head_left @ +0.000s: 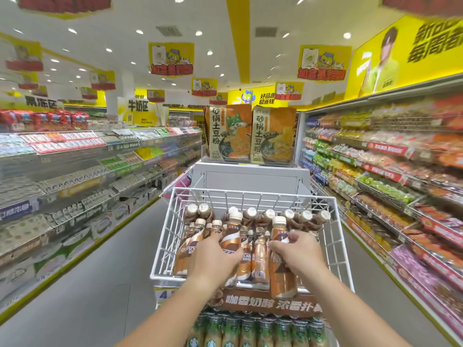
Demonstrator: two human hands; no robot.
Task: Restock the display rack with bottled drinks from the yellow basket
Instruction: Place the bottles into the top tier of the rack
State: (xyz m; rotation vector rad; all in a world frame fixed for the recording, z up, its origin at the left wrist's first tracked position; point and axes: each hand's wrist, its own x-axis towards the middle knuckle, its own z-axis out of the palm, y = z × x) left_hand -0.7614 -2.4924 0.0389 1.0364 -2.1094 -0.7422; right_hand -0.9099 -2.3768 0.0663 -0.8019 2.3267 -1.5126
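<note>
both hands are in the rack [162,276] now. the left hand [213,259] wraps round the left bottle [231,237], brown, upright, mid front row. the right hand [298,251] curls its fingers over the right bottle [281,279] near the front right corner, base showing over the front rim. more brown bottles [260,259] stand packed between and beside those two. a back row [250,212] leans along the rear edge, caps toward us. under the front rim there's a brown sign [270,303], and below it green bottles [250,329]. noodle packs [230,136] sit up top, behind the rack.
</note>
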